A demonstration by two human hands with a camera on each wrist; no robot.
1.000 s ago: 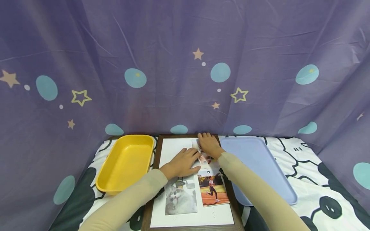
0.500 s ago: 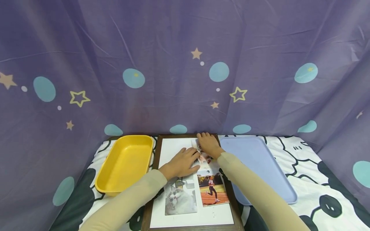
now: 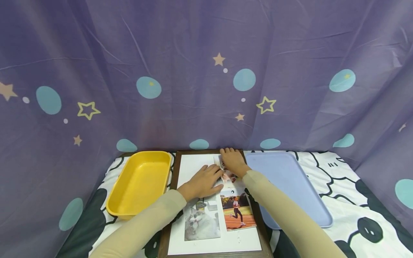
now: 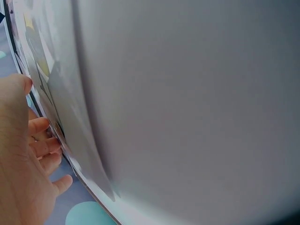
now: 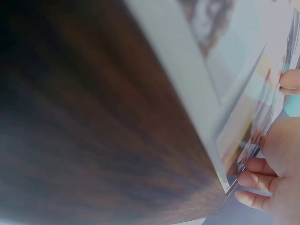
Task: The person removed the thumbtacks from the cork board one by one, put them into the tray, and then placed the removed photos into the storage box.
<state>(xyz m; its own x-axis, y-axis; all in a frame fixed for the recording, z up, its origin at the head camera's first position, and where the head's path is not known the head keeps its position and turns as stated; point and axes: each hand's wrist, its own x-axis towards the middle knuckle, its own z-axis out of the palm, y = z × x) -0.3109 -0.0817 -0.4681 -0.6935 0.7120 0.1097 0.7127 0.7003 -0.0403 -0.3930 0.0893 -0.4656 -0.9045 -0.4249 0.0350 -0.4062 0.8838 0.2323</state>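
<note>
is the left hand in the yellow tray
No, the left hand is over the framed white board, outside the yellow tray.

A framed board (image 3: 190,163) lay on a patterned cloth (image 3: 342,215), between a deep tray (image 3: 140,184) on its left and a flat tray (image 3: 287,186) on its right; a curtain (image 3: 193,71) hung behind. On the board's near part, a cat photo (image 3: 202,225) lay left of a runner photo (image 3: 238,211). Behind the runner, a third photo (image 3: 228,182) lay partly beneath the right hand (image 3: 233,162), near the board's far right corner. The left hand (image 3: 204,181) was over the board's middle, left of the right hand.
</note>
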